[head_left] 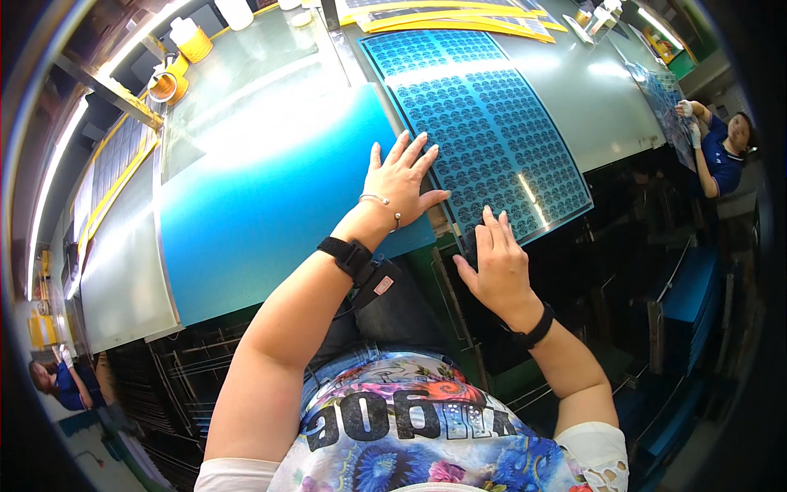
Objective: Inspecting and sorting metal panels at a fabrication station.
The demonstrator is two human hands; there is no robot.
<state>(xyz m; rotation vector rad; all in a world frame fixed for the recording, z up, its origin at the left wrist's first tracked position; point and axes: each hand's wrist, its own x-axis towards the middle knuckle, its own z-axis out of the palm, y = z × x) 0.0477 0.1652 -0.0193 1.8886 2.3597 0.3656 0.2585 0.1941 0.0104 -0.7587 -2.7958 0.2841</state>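
A large plain blue sheet lies on the table in front of me. To its right is a blue sheet printed with rows of small dark round patterns. My left hand rests flat with fingers spread where the plain sheet meets the patterned one, its fingertips at the patterned sheet's left edge. On the near edge of the patterned sheet lies my right hand, fingers stretched out, thumb apart. Neither hand grips anything.
Yellow-edged sheets are stacked at the far side. At the far left stand a white-and-yellow bottle and a tape roll. Dark racks with blue sheets are at the near right. A co-worker handles a sheet at the far right; another person is at the left.
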